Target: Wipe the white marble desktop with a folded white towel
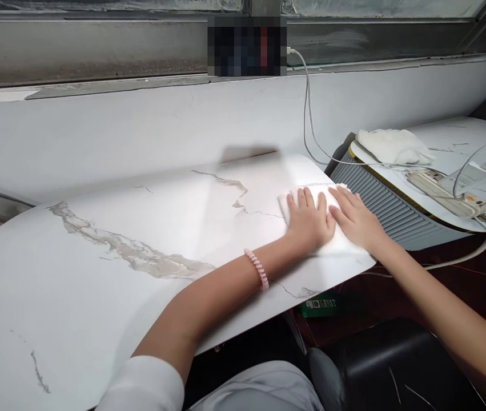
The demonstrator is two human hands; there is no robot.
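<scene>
A folded white cloth (340,244) lies flat near the right end of a white marble-patterned tabletop (174,222). My left hand (310,224) rests palm down on the cloth with its fingers stretched out; a pink beaded bracelet (257,269) circles that forearm. Beside it, my right hand (357,224) also lies flat on the cloth, fingers extended towards the left. The two hands almost meet in the middle. Neither one grips the cloth, and parts of it are hidden beneath them.
On a second table (474,134) to the right are a crumpled white cloth (394,146) and a power strip (444,194). A white cable (309,114) runs to a blurred-out device (246,45) on the window ledge. Below stand a black seat (388,365) and a green box (318,306).
</scene>
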